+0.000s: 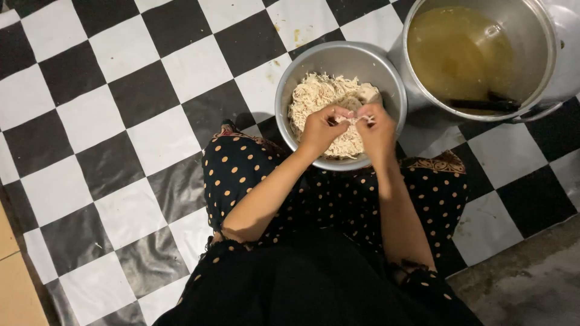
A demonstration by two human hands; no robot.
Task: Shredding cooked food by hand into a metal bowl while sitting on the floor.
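1. The person sits on the checkered floor mat point(109, 121) with a metal bowl point(340, 60) just past the knees; the bowl holds a heap of pale shredded meat point(320, 96)
2. Both hands work over the near side of the bowl: the left hand point(320, 128) and the right hand point(376, 130) are nearly touching, each pinching one end of a small strip point(355, 119) stretched between the fingertips
3. The strip hangs just above the heap, so whatever comes apart should fall into the bowl rather than on the mat
4. To shred well, the person does best to pull along the grain, with the fingertips close together, so the fibres come off thin and even like those already in the heap
5. Keeping the hands low over the bowl limits strays; a few crumbs already lie on the mat beyond the rim
6. A large pot point(547, 54) of yellowish broth point(459, 51) stands touching the bowl at the far right, with a dark utensil point(483, 104) resting in it; the elbows should stay clear of it
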